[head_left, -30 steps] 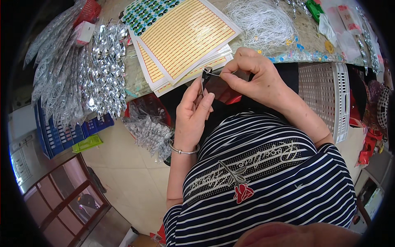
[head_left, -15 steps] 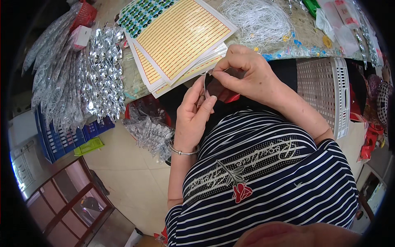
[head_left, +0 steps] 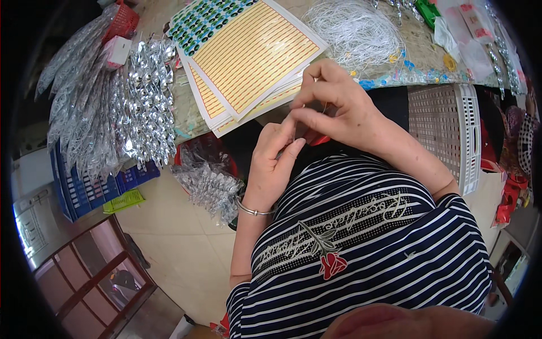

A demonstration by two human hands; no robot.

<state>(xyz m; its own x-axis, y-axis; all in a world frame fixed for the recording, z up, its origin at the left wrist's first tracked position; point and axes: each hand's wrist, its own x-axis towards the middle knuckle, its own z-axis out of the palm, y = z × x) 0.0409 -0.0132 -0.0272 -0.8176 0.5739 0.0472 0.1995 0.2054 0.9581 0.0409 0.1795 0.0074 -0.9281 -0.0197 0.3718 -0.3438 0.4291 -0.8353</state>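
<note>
Just off the table's near edge, in front of my chest, my two hands meet. My left hand [head_left: 272,164] is closed, thumb against fingers, around something small that I cannot make out. Above and right of it, my right hand [head_left: 337,107] pinches with thumb and index finger at the left fingertips; what lies in that pinch is too small to name. Just beyond the hands lie sheets of stickers [head_left: 254,53], the top one with rows of red and yellow strips and blue-green eye shapes. Past my right hand sits a heap of white string [head_left: 355,34].
Silver twisted ornaments [head_left: 148,96] in clear sleeves hang over the table's left edge, beside a red basket [head_left: 125,21]. Below stand a blue crate [head_left: 84,192] and a bag of silver pieces [head_left: 212,189]. A white plastic basket [head_left: 443,130] is at my right.
My left hand has moved slightly right and turned, now touching the right fingertips. The thin flat edge seen between my hands before is now mostly hidden. The view has shifted a little.
</note>
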